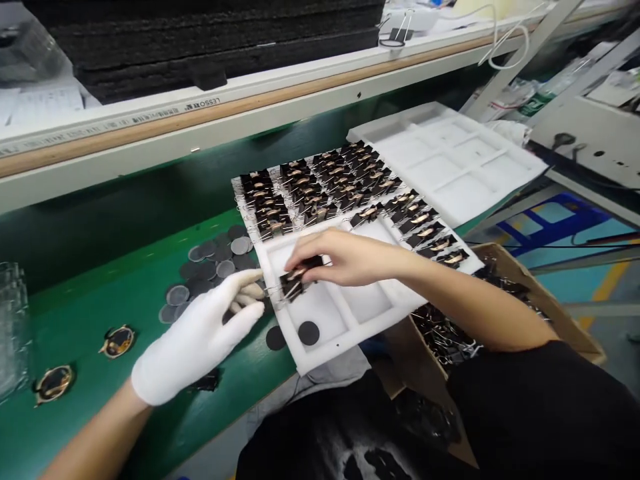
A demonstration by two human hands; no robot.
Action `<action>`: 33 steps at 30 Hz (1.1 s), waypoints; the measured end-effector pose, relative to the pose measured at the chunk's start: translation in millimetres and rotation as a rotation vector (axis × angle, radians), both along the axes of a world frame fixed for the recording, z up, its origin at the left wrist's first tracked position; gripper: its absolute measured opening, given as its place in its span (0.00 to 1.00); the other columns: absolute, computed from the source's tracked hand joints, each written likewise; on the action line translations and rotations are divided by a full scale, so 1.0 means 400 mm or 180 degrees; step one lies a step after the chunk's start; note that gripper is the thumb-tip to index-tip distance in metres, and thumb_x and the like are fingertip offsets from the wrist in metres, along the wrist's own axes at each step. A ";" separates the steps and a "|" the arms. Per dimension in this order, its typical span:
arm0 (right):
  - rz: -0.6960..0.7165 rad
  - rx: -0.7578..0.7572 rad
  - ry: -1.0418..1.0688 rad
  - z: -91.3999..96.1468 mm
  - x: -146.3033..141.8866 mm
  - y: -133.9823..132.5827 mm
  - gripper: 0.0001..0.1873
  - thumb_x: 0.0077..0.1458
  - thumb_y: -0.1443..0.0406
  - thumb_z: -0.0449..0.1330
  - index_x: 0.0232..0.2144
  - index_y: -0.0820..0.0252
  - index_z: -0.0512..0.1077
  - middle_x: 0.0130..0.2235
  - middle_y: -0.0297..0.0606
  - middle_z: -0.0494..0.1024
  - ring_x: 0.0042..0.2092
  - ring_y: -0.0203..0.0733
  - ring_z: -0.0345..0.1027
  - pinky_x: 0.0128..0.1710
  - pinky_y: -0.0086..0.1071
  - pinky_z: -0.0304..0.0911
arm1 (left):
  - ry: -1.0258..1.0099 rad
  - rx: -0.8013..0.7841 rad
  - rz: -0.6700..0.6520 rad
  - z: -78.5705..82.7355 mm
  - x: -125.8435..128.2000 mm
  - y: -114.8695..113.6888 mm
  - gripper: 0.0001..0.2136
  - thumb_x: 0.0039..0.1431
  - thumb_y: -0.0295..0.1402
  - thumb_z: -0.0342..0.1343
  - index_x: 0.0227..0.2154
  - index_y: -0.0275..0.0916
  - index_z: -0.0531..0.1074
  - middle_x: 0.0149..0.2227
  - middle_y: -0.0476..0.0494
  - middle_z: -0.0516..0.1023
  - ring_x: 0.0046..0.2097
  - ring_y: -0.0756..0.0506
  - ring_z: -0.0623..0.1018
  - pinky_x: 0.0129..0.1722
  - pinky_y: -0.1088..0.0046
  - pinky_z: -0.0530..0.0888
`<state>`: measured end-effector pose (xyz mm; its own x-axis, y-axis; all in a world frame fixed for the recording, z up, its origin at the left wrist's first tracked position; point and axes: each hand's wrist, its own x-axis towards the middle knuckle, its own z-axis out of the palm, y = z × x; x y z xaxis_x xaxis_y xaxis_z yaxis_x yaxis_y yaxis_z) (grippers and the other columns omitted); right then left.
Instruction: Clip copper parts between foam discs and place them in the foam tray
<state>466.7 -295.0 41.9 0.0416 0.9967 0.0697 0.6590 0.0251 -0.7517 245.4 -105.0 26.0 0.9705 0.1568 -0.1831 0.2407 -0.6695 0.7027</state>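
Observation:
My right hand [345, 257], bare, pinches a black binder clip assembly [296, 280] over a compartment of the white foam tray [350, 333]. My left hand [200, 337], in a white glove, reaches in from the left with its fingertips at the clip's wire handles. Several clipped parts [320, 190] fill the tray's far rows. A single dark disc [309, 332] lies in a near compartment, and another disc [275, 338] sits just off the tray's edge.
A heap of grey and black discs [210, 267] lies on the green bench [100, 300]. Two gold-rimmed round parts [117, 341] rest at the left. A second white tray [450, 160] stands at the back right. A cardboard box of binder clips [450, 333] sits by my lap.

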 end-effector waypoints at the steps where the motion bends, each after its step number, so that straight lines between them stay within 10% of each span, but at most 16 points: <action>1: -0.0100 -0.0025 -0.0099 0.001 0.028 -0.040 0.11 0.63 0.71 0.66 0.47 0.59 0.82 0.47 0.40 0.85 0.47 0.42 0.79 0.49 0.35 0.71 | -0.0044 0.0026 0.0047 -0.002 -0.003 0.000 0.25 0.72 0.50 0.50 0.67 0.50 0.63 0.57 0.47 0.81 0.55 0.43 0.82 0.53 0.67 0.79; 7: -0.1049 0.0270 -0.1028 -0.036 0.251 -0.262 0.11 0.63 0.59 0.66 0.46 0.53 0.83 0.45 0.42 0.84 0.47 0.47 0.78 0.49 0.43 0.71 | -0.0133 0.0437 -0.0084 -0.004 0.000 0.030 0.20 0.72 0.52 0.50 0.60 0.53 0.72 0.60 0.49 0.80 0.58 0.40 0.80 0.62 0.63 0.75; 13: -0.1070 0.0070 -0.1254 -0.115 0.327 -0.299 0.13 0.62 0.56 0.64 0.44 0.53 0.83 0.47 0.42 0.85 0.49 0.45 0.77 0.56 0.46 0.64 | -0.0390 0.0488 -0.0066 -0.009 0.010 0.040 0.18 0.70 0.51 0.52 0.56 0.54 0.77 0.57 0.49 0.82 0.55 0.38 0.82 0.58 0.62 0.78; 26: -0.1345 0.0060 -0.2462 -0.105 0.237 -0.289 0.16 0.67 0.61 0.59 0.54 0.50 0.78 0.53 0.48 0.80 0.55 0.58 0.72 0.55 0.54 0.60 | -0.0636 0.0950 0.0091 0.015 -0.041 0.091 0.18 0.69 0.49 0.52 0.56 0.53 0.77 0.58 0.47 0.81 0.55 0.37 0.81 0.58 0.60 0.78; 33: 0.0132 0.0619 -0.1994 -0.150 -0.029 -0.185 0.15 0.70 0.64 0.56 0.55 0.52 0.76 0.46 0.44 0.83 0.44 0.52 0.78 0.44 0.47 0.71 | -0.1045 0.2065 0.1861 -0.032 -0.226 0.217 0.21 0.72 0.44 0.44 0.57 0.43 0.75 0.59 0.39 0.79 0.61 0.37 0.77 0.65 0.58 0.72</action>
<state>455.0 -369.0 -18.3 -0.1035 0.9634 0.2473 0.9661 0.1565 -0.2052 155.0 -18.4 13.3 0.6928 0.6123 0.3809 0.5190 -0.7901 0.3261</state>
